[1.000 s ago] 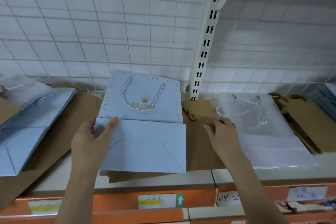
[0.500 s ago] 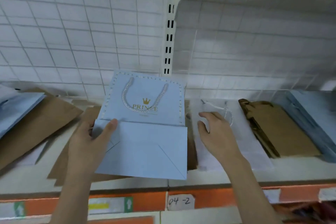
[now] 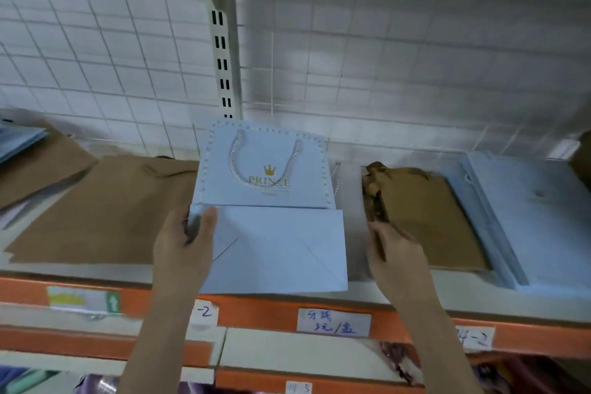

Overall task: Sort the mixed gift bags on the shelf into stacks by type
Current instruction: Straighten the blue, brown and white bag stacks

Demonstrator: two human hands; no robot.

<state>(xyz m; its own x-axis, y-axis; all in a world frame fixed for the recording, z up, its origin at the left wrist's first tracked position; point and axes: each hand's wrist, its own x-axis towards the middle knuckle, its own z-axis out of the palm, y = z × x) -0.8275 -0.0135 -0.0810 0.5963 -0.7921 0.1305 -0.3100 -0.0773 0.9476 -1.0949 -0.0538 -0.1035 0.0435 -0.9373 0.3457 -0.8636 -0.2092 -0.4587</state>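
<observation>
A flat light-blue gift bag with a rope handle and gold crown print hangs over the shelf's middle. My left hand grips its lower left corner, thumb on top. My right hand rests against the near left edge of a stack of brown paper bags; its fingers are partly hidden there. A stack of light-blue bags lies to the right of the brown stack. A large brown bag lies flat to the left. A white bag's handle peeks out behind the held bag.
The white upright post rises behind the held bag, in front of a wire-grid back wall. An orange shelf front edge carries paper labels. More brown and blue bags lie at far left. A lower shelf holds dark wrapped goods.
The view has swung right. My left hand carried the blue bag rightward along the shelf. My right hand left the white bag and reached the brown stack's edge.
</observation>
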